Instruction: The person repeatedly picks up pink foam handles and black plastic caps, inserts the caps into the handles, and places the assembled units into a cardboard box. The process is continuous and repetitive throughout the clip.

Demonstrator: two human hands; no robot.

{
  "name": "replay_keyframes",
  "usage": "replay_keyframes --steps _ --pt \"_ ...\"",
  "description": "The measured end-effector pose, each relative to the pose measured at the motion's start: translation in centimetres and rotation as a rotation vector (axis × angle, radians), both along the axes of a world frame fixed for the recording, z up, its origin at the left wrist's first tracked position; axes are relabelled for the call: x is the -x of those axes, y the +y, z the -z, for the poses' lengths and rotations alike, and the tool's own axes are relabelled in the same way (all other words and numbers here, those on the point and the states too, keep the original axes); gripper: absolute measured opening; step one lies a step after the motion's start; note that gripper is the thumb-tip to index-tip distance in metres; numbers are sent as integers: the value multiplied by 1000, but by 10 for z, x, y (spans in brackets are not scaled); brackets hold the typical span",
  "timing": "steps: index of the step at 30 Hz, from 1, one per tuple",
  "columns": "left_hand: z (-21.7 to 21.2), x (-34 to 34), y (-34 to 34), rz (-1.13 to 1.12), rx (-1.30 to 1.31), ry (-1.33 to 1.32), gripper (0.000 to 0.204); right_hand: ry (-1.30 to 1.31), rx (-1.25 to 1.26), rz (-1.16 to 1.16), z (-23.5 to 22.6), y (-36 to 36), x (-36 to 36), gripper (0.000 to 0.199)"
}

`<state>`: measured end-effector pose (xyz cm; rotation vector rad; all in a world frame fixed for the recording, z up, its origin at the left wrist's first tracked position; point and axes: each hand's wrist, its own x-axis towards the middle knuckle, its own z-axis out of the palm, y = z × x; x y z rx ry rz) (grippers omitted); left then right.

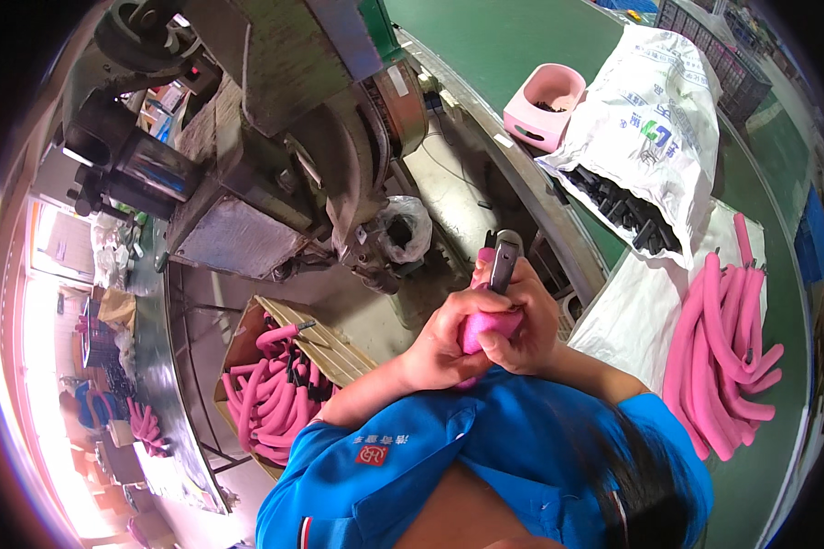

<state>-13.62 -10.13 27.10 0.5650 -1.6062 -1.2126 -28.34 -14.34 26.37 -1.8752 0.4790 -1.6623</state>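
Observation:
Close in front of my chest, both hands are wrapped round a pink foam tube [491,329]. My left hand [449,337] grips it from the left, fingers curled. My right hand [533,316] closes on it from the right, its thumb pressed on the pink foam. A dark grey, hook-ended plastic piece [504,262] stands up out of the grip, and a small black tip shows beside it. How the grey piece joins the tube is hidden by my fingers.
A heavy machine [238,174] fills the upper left. Below it a cardboard box [232,412] holds several pink tubes. On the green table at right lie a white sack [655,110] of black parts, a pink bin [531,128] and a pile of pink tubes [719,357].

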Motion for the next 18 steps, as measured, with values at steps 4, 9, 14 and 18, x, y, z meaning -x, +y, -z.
replay_keyframes --steps 4,9,14,18 --pt "4 4 6 -69 -105 3 74 61 -145 0 -8 0 -2 27" --pt "-2 6 3 -42 -172 5 75 -31 -336 -162 -6 6 3 33" --pt "-12 13 -1 -203 -413 -4 67 -516 -616 -355 28 9 3 63" --pt "4 -8 3 -351 -498 -259 53 -545 -969 -16 82 -54 64 41"
